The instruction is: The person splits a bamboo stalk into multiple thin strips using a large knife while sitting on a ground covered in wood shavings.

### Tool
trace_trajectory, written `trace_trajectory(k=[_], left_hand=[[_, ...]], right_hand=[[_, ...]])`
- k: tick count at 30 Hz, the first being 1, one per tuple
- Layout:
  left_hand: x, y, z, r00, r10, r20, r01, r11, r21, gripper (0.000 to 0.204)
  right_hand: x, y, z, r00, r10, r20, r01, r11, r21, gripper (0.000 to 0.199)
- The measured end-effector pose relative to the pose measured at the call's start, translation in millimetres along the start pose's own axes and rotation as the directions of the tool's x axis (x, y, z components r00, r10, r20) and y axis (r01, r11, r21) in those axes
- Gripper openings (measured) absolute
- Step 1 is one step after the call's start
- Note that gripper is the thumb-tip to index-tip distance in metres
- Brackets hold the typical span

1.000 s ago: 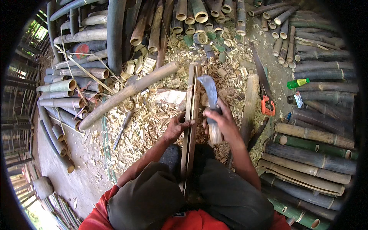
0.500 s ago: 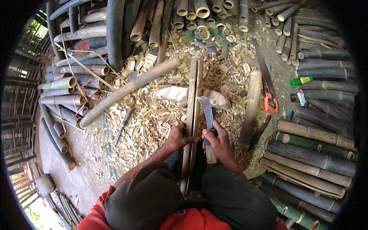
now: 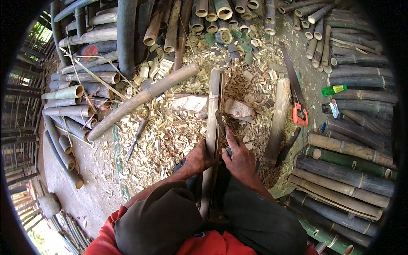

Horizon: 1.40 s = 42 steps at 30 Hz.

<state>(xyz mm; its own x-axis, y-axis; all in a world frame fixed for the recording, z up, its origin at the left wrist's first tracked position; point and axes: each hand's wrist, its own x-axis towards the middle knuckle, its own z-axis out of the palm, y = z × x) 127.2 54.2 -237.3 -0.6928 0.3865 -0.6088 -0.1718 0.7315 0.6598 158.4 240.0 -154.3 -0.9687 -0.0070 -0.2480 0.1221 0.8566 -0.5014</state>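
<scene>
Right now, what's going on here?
A person's left hand grips a long bamboo piece that runs out from between the knees. The right hand holds a curved knife, blade at the bamboo's right edge; whether it is biting in, I can't tell. Wood chips cover the ground around it. A handsaw lies off to the right, and a loose bamboo pole lies to the left.

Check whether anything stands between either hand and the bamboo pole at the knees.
Nothing visible blocks the left hand: it grips the bamboo pole directly. On the right hand's side, only the knife it holds comes between, its blade at the pole's right edge.
</scene>
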Motion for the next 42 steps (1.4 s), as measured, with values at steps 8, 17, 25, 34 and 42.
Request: trace_trajectory(k=[8, 17, 25, 34, 42], left_hand=[[12, -10, 9, 0.997, 0.039, 0.064, -0.039, 0.999, 0.009, 0.113], [39, -27, 29, 0.993, 0.002, 0.115, -0.014, 0.995, 0.100, 0.137], [33, -3, 19, 0.986, 0.081, 0.143, -0.081, 0.997, -0.002, 0.139], [40, -35, 28, 0.982, 0.119, 0.144, -0.140, 0.980, 0.144, 0.088], [23, 2, 10, 0.992, 0.007, 0.122, -0.008, 1.000, 0.005, 0.115]], right_hand=[[5, -4, 11, 0.999, 0.008, -0.046, -0.007, 0.999, 0.038, 0.078], [21, -26, 12, 0.994, 0.104, -0.028, -0.101, 0.990, 0.104, 0.074], [42, 20, 5, 0.991, 0.038, -0.126, 0.012, 0.928, 0.374, 0.059], [29, -21, 0, 0.997, 0.059, -0.055, -0.043, 0.965, 0.257, 0.069], [77, 8, -29, 0.944, 0.193, 0.269, -0.323, 0.714, 0.621, 0.059]])
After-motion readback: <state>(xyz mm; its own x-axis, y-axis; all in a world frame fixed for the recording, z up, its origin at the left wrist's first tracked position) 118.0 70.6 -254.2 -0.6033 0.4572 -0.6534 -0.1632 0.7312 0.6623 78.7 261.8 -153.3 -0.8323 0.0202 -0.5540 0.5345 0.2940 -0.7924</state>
